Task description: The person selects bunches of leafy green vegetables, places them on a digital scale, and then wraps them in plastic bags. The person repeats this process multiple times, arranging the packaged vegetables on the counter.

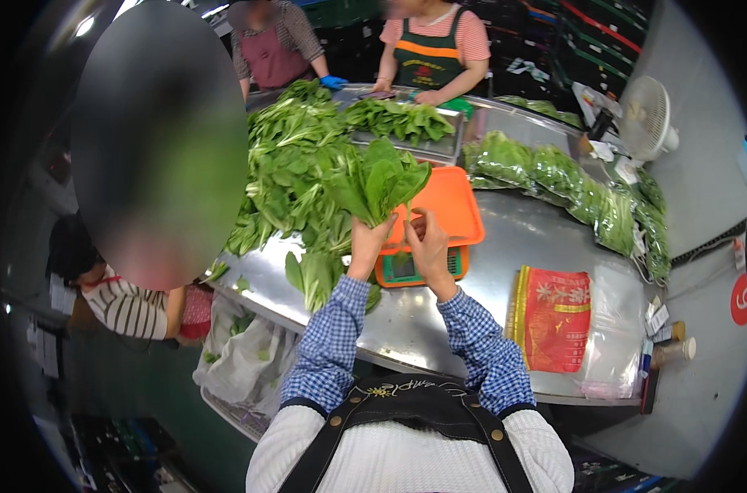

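Note:
In my left hand (369,244) is a bunch of leafy greens (375,182), gripped round its stems with the broad leaves fanning upward. My right hand (428,246) is closed beside it, its fingertips pinching a thin pale green stem at the bunch's right side. Both hands are over the near left part of an orange tray (449,205). That tray rests on an orange scale (423,269) with a green panel, partly hidden by my hands. Left of them spreads a big heap of loose greens (287,177), with a few stalks (318,278) lying at its near end.
Bagged greens (554,172) line the steel table's (505,226) far right side, near a white fan (646,117). A red printed bag (554,319) and clear plastic bags (618,324) lie at right. Another scale pan of greens (402,121) stands beyond. Co-workers stand across and left; a lined basket (246,361) is below.

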Motion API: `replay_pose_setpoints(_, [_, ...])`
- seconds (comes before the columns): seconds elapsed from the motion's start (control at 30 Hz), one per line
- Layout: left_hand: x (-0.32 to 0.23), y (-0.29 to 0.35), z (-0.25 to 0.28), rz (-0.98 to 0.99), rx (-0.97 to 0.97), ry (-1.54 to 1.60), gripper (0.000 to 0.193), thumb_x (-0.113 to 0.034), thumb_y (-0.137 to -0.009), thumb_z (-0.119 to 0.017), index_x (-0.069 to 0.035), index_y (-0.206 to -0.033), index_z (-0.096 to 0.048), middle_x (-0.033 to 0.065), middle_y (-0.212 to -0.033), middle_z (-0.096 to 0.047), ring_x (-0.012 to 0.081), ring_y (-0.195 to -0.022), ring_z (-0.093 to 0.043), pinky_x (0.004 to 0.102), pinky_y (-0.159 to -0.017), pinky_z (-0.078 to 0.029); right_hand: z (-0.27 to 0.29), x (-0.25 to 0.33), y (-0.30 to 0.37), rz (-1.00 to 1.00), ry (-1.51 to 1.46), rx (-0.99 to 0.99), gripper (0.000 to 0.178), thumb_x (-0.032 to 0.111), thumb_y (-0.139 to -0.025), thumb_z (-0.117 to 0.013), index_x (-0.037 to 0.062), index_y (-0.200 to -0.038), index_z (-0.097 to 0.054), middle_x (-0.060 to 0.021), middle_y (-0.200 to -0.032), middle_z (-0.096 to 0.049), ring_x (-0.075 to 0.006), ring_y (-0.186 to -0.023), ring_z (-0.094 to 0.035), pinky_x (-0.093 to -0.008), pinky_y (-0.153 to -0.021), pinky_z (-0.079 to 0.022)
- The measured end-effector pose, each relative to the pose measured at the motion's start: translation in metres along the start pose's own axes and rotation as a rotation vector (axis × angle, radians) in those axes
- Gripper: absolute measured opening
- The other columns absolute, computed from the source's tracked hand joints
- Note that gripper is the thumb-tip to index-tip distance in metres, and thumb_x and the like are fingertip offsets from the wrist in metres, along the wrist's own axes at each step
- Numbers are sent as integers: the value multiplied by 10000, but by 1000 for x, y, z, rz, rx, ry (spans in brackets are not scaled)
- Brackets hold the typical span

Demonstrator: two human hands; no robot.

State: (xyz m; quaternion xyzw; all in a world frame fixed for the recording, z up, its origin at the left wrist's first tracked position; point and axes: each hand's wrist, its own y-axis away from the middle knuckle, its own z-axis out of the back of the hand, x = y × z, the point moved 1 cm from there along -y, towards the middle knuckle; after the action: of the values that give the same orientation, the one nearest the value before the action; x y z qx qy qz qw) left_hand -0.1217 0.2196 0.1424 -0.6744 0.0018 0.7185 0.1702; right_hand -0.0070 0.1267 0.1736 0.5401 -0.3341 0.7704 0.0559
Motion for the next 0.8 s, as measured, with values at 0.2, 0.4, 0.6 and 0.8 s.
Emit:
replay_pose_setpoints(0.2, [15, -13, -68, 338, 91, -809, 980, -524, -651, -751, 165, -1201, -322, 328, -1058, -580, 404, -979, -601, 446, -839, -481, 43, -116, -2, -37, 377, -13, 221, 91, -818, -605, -2, -996, -512, -169, -693, -613, -343, -649, -610, -457, -584, -460])
replay_pose_setpoints(0.4, [15, -14, -62, 324, 104, -671, 936, -473, -661, -777, 137, -1210, -327, 315, -1032, -597, 395, -912, -628, 436, -769, -511, 57, -125, -12, -456, -12, 88, 337, 157, -797, -627, -52, -1040, -524, -129, -647, -651, -195, -554, -641, -318, -546, -492])
replay_pose_setpoints(0.6, [-9, -1, -73, 289, 169, -942, 1013, -559, -668, -734, 145, -1261, -311, 261, -986, -636, 390, -902, -627, 449, -769, -498, 58, -117, -7, -375, 165, 121, 397, 238, -769, -676, -46, -1023, -566, -171, -685, -651, -298, -630, -653, -380, -592, -500])
replay_pose_setpoints(0.8, [-20, 2, -62, 23, -6, -1063, 1066, -536, -638, -767, 121, -1315, -271, 305, -1350, -379, 429, -1227, -401, 503, -909, -423, 55, -105, -6, -384, 355, 119, 322, 244, -758, -648, -7, -944, -570, -166, -654, -635, -391, -753, -622, -461, -683, -490])
